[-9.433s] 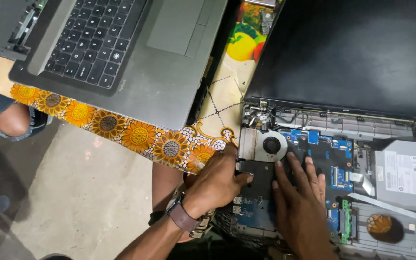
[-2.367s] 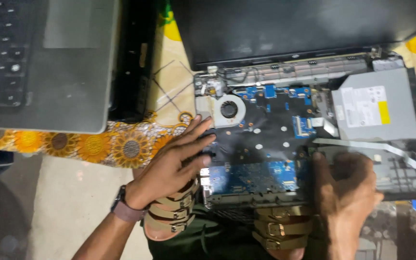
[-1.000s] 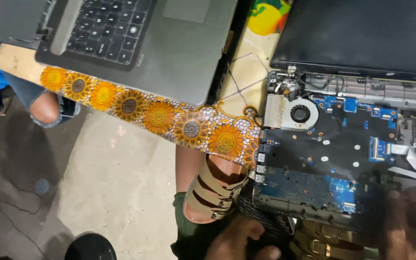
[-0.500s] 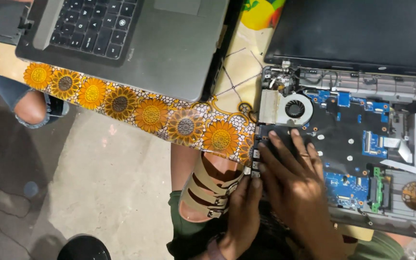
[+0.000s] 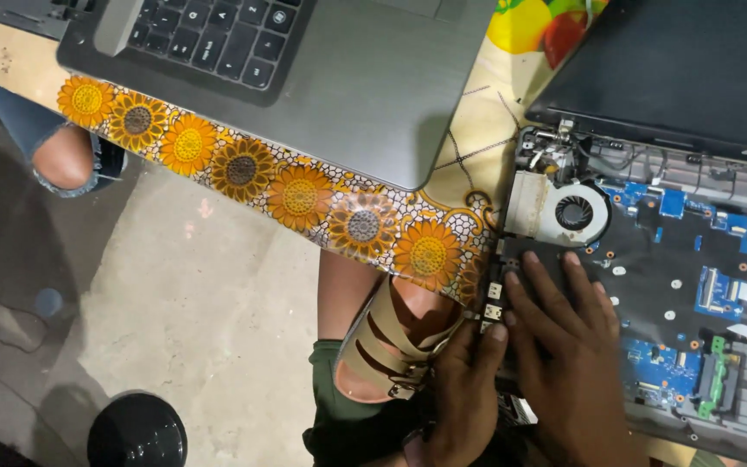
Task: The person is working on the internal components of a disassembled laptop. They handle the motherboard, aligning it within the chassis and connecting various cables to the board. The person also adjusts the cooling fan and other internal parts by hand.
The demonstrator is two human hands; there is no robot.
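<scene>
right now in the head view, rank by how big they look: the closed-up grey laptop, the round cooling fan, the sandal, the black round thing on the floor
1. grey laptop, cut off by the frame
2. sandal, partly hidden
3. cooling fan and black round thing look about alike; the floor lies farther off, so no ranking there.

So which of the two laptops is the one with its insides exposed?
The right-hand laptop, under both hands: its circuit board and round cooling fan are exposed. The grey laptop at upper left is intact, keyboard in place.

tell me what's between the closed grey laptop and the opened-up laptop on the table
In the head view, only a bare strip of the patterned tablecloth separates the grey laptop from the opened laptop; nothing else lies on it.
</scene>
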